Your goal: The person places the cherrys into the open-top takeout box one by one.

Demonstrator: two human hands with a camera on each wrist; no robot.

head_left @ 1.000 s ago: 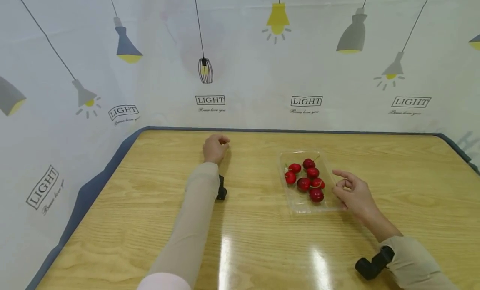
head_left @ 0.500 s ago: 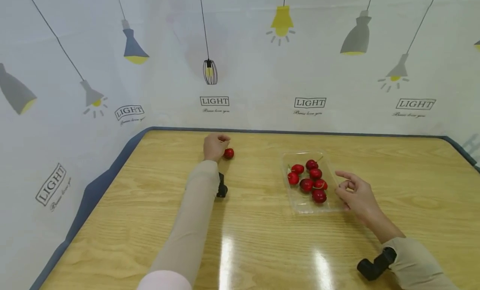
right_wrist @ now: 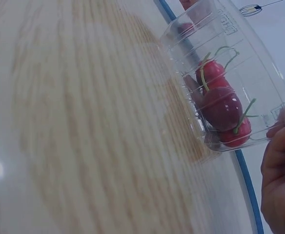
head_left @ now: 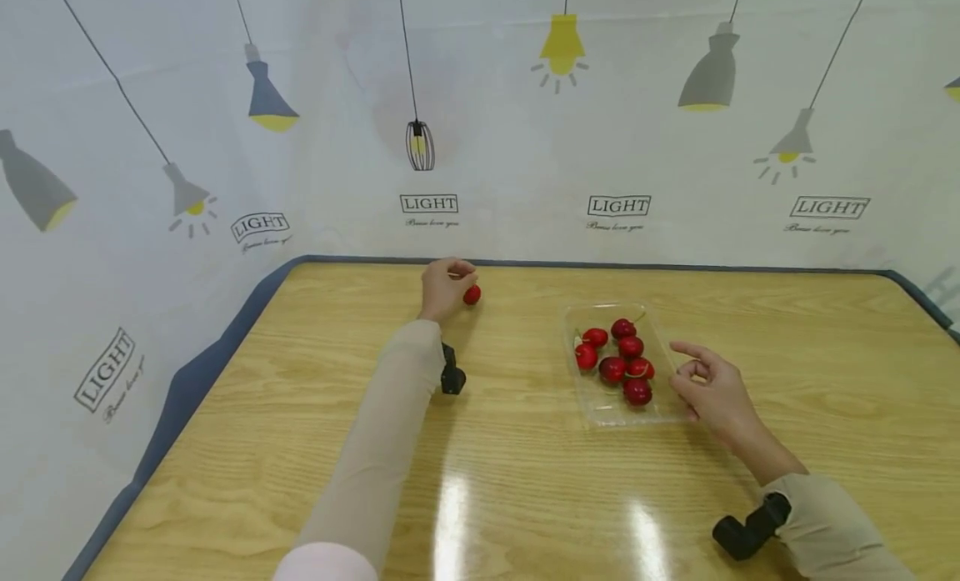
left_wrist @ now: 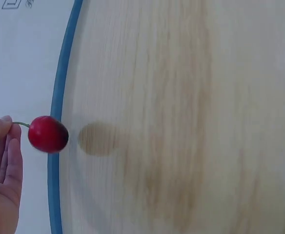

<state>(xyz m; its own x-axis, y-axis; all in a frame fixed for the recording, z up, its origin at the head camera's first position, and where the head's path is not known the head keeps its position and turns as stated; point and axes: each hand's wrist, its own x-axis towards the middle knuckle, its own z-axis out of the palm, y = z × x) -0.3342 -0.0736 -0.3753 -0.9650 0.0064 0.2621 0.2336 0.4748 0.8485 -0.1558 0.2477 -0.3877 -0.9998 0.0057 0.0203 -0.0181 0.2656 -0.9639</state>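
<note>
A single red cherry (left_wrist: 47, 134) hangs by its green stem from the thumb and fingertips of my left hand (head_left: 444, 289), near the far edge of the table. Its round shadow falls on the wood beside it in the left wrist view. To the right, a clear plastic tray (head_left: 600, 416) holds several dark red cherries (head_left: 631, 347), some with stems showing. My right hand (head_left: 716, 398) pinches the tray's right rim between thumb and fingers. The right wrist view shows the tray's see-through wall (right_wrist: 259, 87) with the right hand's fingers (right_wrist: 279, 151) at its edge.
The light wooden table (head_left: 337, 448) ends at a blue border (head_left: 525, 264). A pale cloth backdrop (head_left: 495, 147) printed with lamps rises behind it. Black wrist cameras sit at the left cuff (head_left: 453, 377) and the right cuff (head_left: 750, 527).
My left hand, holding the cherry, has moved a little right and away from me. The cherry, hidden at first, came into sight beside the fingers. My right hand stays on the tray.
</note>
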